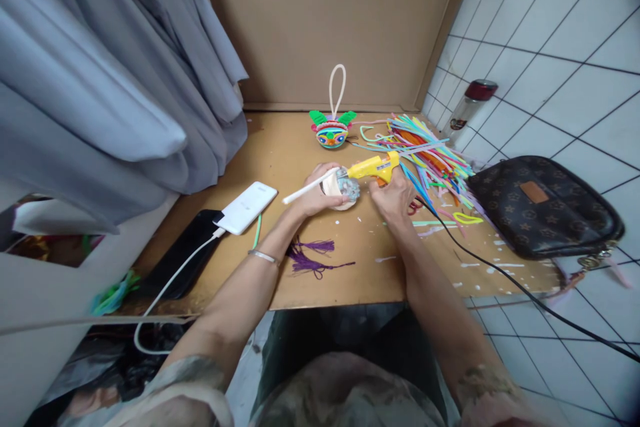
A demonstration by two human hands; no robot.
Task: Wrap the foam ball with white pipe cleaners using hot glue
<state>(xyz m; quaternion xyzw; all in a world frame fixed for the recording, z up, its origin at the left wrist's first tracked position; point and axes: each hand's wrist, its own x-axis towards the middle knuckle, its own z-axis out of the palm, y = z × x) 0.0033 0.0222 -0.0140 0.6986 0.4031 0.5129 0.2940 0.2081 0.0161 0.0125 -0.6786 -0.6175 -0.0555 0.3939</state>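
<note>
My right hand (394,200) is wrapped round a yellow hot glue gun (373,167), whose nozzle points left. In my left hand (320,197) is a small rounded craft piece (349,188), grey-blue and fuzzy on one face with a cream edge. The nozzle tip is at its upper part; whether it touches I cannot tell. A white pipe cleaner (305,192) sticks out leftward from the piece, over my left hand. Behind my hands stands a colourful animal-head ornament (332,133) with green ears and a white loop. Purple tassels (315,259) lie in front.
Many coloured pipe cleaners (425,153) are heaped at the right, near a brown patterned bag (545,207) and a red-lidded bottle (473,107). A black cord (480,260) runs off right. At left lie a white power bank (249,207) and a black phone (185,257). Grey cloth (125,80) hangs there.
</note>
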